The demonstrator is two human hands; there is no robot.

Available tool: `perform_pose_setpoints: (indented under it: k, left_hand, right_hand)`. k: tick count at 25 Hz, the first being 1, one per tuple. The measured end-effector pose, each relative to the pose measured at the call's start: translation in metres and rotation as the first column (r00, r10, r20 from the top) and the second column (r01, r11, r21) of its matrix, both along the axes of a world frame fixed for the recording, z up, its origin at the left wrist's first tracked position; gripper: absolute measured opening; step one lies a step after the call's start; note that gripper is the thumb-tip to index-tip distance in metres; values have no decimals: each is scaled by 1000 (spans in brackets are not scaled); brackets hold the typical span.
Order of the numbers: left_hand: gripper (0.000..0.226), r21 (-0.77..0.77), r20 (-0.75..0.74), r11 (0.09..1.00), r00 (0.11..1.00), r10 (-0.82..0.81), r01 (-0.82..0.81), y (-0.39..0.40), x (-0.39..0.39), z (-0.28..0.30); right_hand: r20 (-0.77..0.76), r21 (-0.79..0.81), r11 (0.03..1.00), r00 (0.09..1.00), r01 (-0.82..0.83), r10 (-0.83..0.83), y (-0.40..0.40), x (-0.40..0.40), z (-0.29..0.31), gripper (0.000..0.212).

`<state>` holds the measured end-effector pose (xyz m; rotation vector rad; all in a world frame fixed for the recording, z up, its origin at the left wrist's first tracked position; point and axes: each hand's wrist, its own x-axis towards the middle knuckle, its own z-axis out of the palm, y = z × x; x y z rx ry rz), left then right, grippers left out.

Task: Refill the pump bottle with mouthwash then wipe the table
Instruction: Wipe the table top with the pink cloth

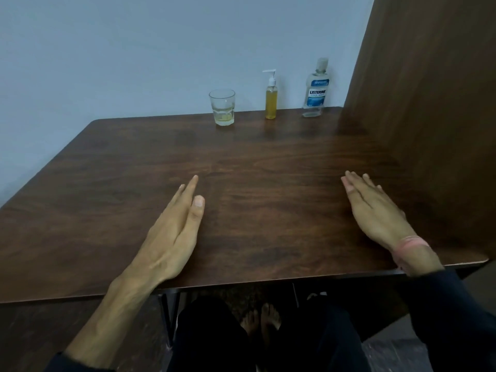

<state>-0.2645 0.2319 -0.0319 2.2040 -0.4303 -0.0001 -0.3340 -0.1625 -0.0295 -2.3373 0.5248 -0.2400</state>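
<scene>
Left hand [175, 232] flat on the dark wooden table [255, 167], at about 7 o'clock of the tabletop, fingers straight and together, holding nothing. Right hand [375, 208] likewise flat and empty at about 4 o'clock, fingers extended, a pinkish band at the wrist; little finger partly hidden behind the others. Well apart from both hands, along the far edge near 12 to 1 o'clock, three things in a row against the pale wall [161, 49]. Pump bottle [271, 96] upright in the middle, white pump head on, filled with yellow liquid nearly to the neck. Mouthwash bottle [316, 88] at its 3 o'clock, upright, cap on, blue label readable (contents clear, level hard to make out). Glass tumbler [222, 107] at the pump bottle's 9 o'clock, a little pale liquid at the bottom. Brown panel [429, 103] rising at the table's right side, cutting off that corner. Below the near edge: dark trousers, bare feet dimly seen, table legs mostly in shadow.
</scene>
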Motion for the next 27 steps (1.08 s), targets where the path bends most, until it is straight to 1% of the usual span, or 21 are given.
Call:
perform_pose_setpoints:
  k: [2, 3, 4, 5, 6, 7, 8, 9, 11, 12, 14, 16, 18, 19, 20, 21, 22, 25, 27]
  left_hand:
    - [95, 157, 63, 987, 997, -49, 39, -1, 1, -5]
    - [99, 260, 74, 964, 995, -68, 46, -1, 4, -11]
    - [101, 358, 109, 932, 988, -108, 62, -3, 6, -14]
    - [103, 429, 128, 901, 983, -130, 63, -7, 9, -16]
    - [103, 466, 140, 884, 982, -125, 46, -11, 10, -17]
    - [104, 468, 152, 883, 983, -98, 15, -17, 9, -18]
    - [104, 458, 155, 889, 985, -76, -4, -25, 7, -17]
    - [101, 438, 152, 899, 986, -62, -11, -35, 4, -15]
    - [91, 358, 135, 933, 986, -94, 40, -61, -3, -12]
    - [86, 267, 108, 959, 987, -122, 89, -75, -7, -10]
    - [82, 21, -14, 983, 983, -184, 184, -103, -13, -4]
    - [79, -167, -148, 956, 953, -266, 241, -131, -14, 4]
    - [73, -303, -234, 920, 916, -326, 249, -153, -11, 11]
    - [67, -364, -244, 902, 911, -333, 232, -160, -10, 13]
    - [61, -426, -245, 882, 914, -325, 199, -163, -8, 14]
    - [55, -474, -249, 867, 921, -301, 155, -163, -6, 15]
    - [52, -512, -260, 853, 927, -271, 105, -161, -3, 16]
    - [47, -534, -288, 846, 943, -166, -14, -143, 8, 17]
    - [41, -518, -303, 854, 944, -134, -45, -130, 11, 17]
  right_hand:
    - [110, 7, 990, 984, 143, -143, -13, -1, -2, 46]
    - [76, -73, 981, 982, 180, -174, -24, 2, 0, 46]
    - [-20, -137, 971, 979, 197, -202, -29, 4, 6, 48]
    - [-113, -189, 966, 974, 175, -198, -32, 5, 10, 53]
    - [-199, -200, 969, 962, 147, -187, -29, 6, 14, 59]
    - [-235, -168, 979, 960, 117, -155, -31, 11, 16, 63]
    - [-250, -103, 986, 956, 130, -152, -29, 15, 22, 61]
    - [-206, -36, 992, 970, 121, -126, -29, 18, 24, 54]
    - [-88, 131, 988, 994, 77, -65, -23, 18, 26, 35]
    - [-32, 217, 975, 998, 53, -48, -16, 16, 26, 30]
    - [113, 396, 918, 993, -31, -15, 0, 12, 22, 24]
    - [241, 520, 845, 970, -123, -7, 14, 10, 18, 23]
    - [332, 654, 722, 943, -228, -3, 25, 11, 18, 33]
    - [364, 707, 655, 931, -267, -13, 30, 13, 20, 39]
    - [389, 739, 604, 921, -298, -21, 34, 15, 21, 43]
    - [408, 752, 576, 913, -320, -26, 38, 18, 22, 45]
    - [421, 751, 571, 906, -331, -30, 42, 20, 23, 46]
    - [413, 714, 643, 908, -276, -69, 54, 26, 22, 56]
    - [382, 711, 673, 915, -203, -127, 64, 31, 21, 66]
